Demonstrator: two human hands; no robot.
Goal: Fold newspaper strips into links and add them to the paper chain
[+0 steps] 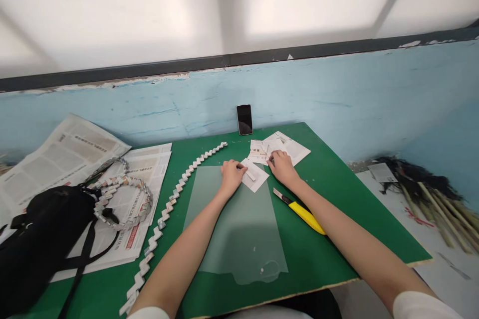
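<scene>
My left hand [232,175] is closed, thumb and fingertips pinching the end of a narrow folded paper strip [250,175]. The strip lies over a small white paper square [255,184]. Just to the right, my right hand [283,167] has its fingers curled together at the edge of cut newspaper pieces [258,150]; its fingertips are partly hidden. A zigzag folded-paper chain [175,193] runs along the table left of my left arm. Beside my right forearm lies a yellow utility knife [305,217], its blade out.
A translucent sheet [239,239] lies on the green table [337,194]. A phone [244,119] leans against the blue wall. Newspapers [149,169], a black bag [48,229] and a coiled paper chain [144,204] occupy the left. Sticks [437,209] lie beyond the table's right edge.
</scene>
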